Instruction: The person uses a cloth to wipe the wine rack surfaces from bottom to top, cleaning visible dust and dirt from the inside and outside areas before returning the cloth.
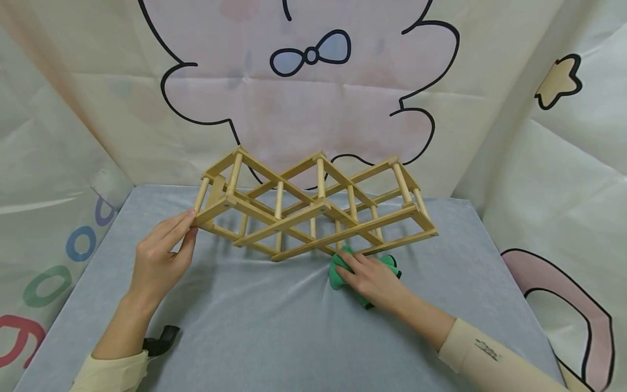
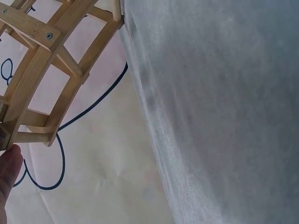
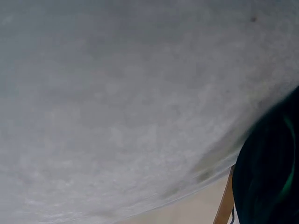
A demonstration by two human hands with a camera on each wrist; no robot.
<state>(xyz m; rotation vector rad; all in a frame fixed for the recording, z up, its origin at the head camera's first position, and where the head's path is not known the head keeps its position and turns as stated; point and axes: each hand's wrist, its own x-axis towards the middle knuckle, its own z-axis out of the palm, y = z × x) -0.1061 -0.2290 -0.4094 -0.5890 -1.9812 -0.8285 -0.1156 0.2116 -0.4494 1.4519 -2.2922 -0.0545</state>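
Showing pale, smooth wood with a low satin sheen along the flat bars (image 2: 29, 23) of the lattice rack (image 1: 321, 206), and smooth wood again in its rounded dowels (image 2: 69, 62). Glinting as small, shiny metal heads in the screws (image 2: 49, 36). Looking soft, matt and crumpled in the green cloth (image 1: 337, 276). Lying matt and finely napped, like brushed fabric, in the grey-blue cover (image 1: 274, 326), with shallow wrinkles. Hanging thin and creased with a slight sheen in the printed backdrop (image 1: 122, 109), resembling paper or fabric, hard to tell which. Appearing as plain matt cloth in the cream sleeves (image 1: 465, 348).
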